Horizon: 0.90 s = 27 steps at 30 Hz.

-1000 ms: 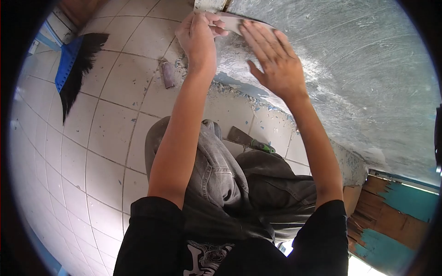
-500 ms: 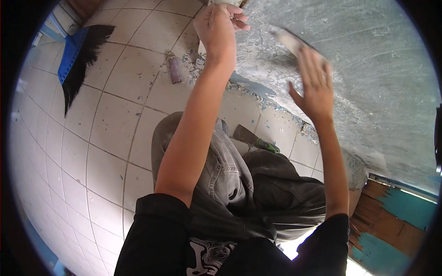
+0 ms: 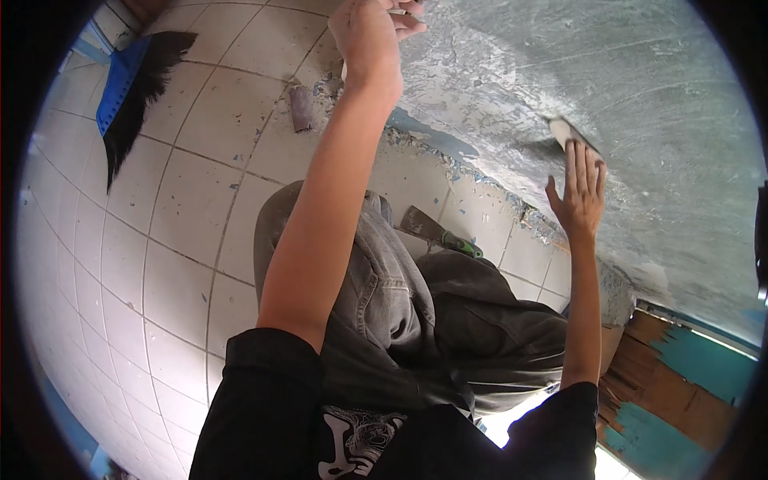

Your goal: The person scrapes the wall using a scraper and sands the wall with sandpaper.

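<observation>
My right hand [image 3: 582, 200] lies with its fingers stretched over a pale, flat piece of sandpaper [image 3: 562, 130], pressing it against the grey, patchy wall [image 3: 640, 104]. The sheet has a dark edge, and the fingers cover its lower part. At the top of the view, my left hand [image 3: 368, 44] is beside the wall's end with its fingers curled. The frame edge cuts off part of that hand, and what its fingers close on is hidden.
A scraper [image 3: 440, 232] with a green and black handle lies on the tiled floor [image 3: 192, 200] by my knees. Near the wall's end is a purplish roll [image 3: 301, 109] among paint flakes. A blue broom [image 3: 122, 88] with black bristles stands left; a peeling turquoise board [image 3: 704, 360] is at right.
My right hand has slid the sandpaper down and to the right along the wall. My left hand sits slightly higher in view, with its fingers still curled.
</observation>
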Motion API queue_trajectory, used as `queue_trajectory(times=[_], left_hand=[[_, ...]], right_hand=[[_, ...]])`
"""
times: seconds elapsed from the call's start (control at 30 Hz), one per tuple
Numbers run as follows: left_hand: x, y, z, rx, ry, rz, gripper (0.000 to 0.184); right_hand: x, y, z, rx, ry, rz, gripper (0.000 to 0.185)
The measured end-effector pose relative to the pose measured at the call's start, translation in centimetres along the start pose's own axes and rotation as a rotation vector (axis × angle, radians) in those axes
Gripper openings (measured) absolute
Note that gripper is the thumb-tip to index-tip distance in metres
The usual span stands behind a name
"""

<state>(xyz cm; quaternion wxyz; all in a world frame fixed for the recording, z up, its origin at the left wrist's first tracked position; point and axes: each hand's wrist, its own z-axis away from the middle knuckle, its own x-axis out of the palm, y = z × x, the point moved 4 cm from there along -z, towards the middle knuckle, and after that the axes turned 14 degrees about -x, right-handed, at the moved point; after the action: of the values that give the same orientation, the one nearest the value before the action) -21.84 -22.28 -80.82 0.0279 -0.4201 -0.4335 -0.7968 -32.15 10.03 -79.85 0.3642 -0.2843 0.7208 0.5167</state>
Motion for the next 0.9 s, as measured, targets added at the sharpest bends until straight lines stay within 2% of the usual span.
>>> queue_trajectory(times=[0.13, 0.27, 0.33, 0.4, 0.5, 0.57, 0.63, 0.7, 0.8, 0.9], left_hand=[[0.7, 0.5, 0.5, 0.019, -0.020, -0.023, 0.016], [-0.1, -1.0, -0.5, -0.023, 0.020, 0.001, 0.017], [-0.4, -0.2, -0.2, 0.094, -0.009, -0.046, 0.017], [-0.4, -0.1, 0.0, 0.017, 0.069, -0.085, 0.011], [-0.2, -0.1, -0.1, 0.063, 0.019, -0.074, 0.017], [-0.4, -0.3, -0.2, 0.032, 0.007, -0.053, 0.015], [0.0, 0.3, 0.1, -0.003, 0.019, -0.048, 0.014], [0.4, 0.4, 0.3, -0.040, 0.012, -0.001, 0.012], [0.7, 0.5, 0.4, -0.036, -0.018, 0.007, 0.013], [0.5, 0.3, 0.5, -0.046, -0.002, 0.001, 0.012]], right_hand=[[-1.9, -1.5, -3.8, -0.012, -0.089, -0.072, 0.072], [-4.3, -6.7, -13.0, -0.156, 0.119, -0.278, 0.078], [-4.3, -7.9, -15.0, -0.179, 0.137, -0.223, 0.078], [-4.2, -8.3, -15.2, -0.202, 0.226, -0.085, 0.078], [-3.1, -5.1, -11.1, -0.145, 0.071, -0.121, 0.072], [-2.0, -2.4, -5.9, -0.020, -0.015, -0.076, 0.074], [0.2, 0.3, -0.2, 0.014, -0.010, 0.024, 0.069], [0.5, 0.7, 1.7, 0.003, -0.036, 0.012, 0.070], [-0.3, -1.0, -0.9, 0.025, -0.067, -0.135, 0.080], [-2.9, -4.8, -8.5, -0.069, -0.041, -0.232, 0.079]])
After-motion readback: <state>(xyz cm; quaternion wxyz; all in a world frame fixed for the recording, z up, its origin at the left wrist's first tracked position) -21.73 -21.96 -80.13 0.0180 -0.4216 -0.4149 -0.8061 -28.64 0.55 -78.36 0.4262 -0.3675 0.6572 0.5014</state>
